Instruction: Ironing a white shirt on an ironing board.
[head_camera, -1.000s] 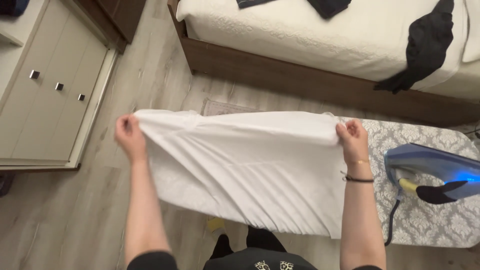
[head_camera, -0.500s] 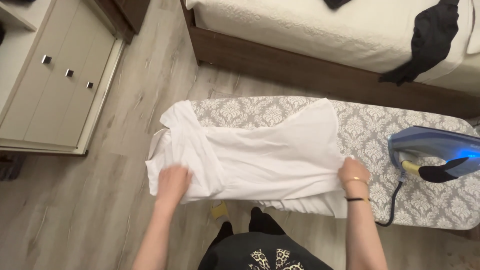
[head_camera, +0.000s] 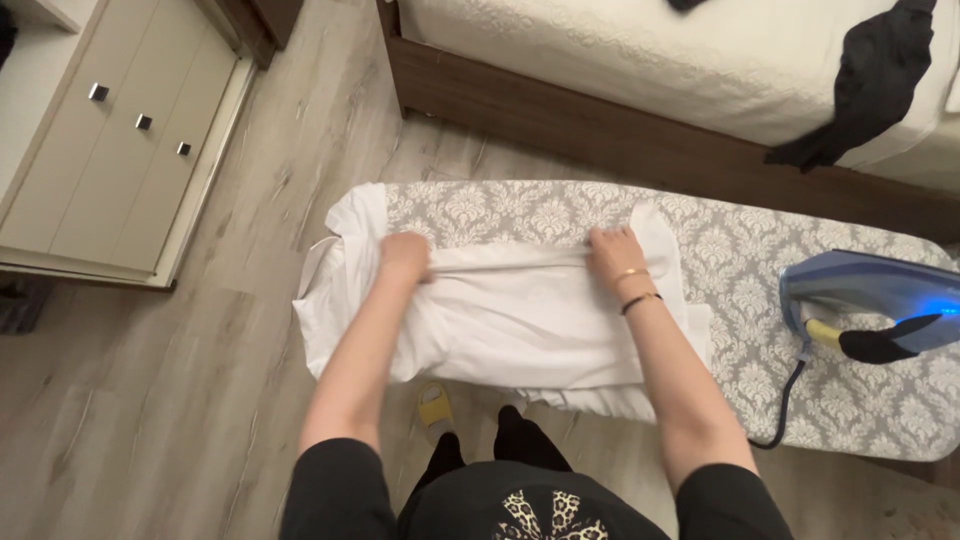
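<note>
A white garment (head_camera: 500, 320) lies across the ironing board (head_camera: 740, 250), which has a grey patterned cover. Its left part hangs off the board's narrow end. My left hand (head_camera: 405, 255) grips a fold along the garment's far edge, at the left. My right hand (head_camera: 615, 252) pinches the same fold further right; it wears a bracelet and a dark band at the wrist. The fold is stretched taut between both hands.
A blue steam iron (head_camera: 870, 305) rests on the board's right end, its cord (head_camera: 785, 400) hanging over the near edge. A bed (head_camera: 700, 60) with a dark garment (head_camera: 870, 80) stands beyond. A cream drawer cabinet (head_camera: 100, 150) is at the left on the wood floor.
The garment came down from mid-air onto the board. Both hands then moved from its near edge to its far edge, taking up a fold there.
</note>
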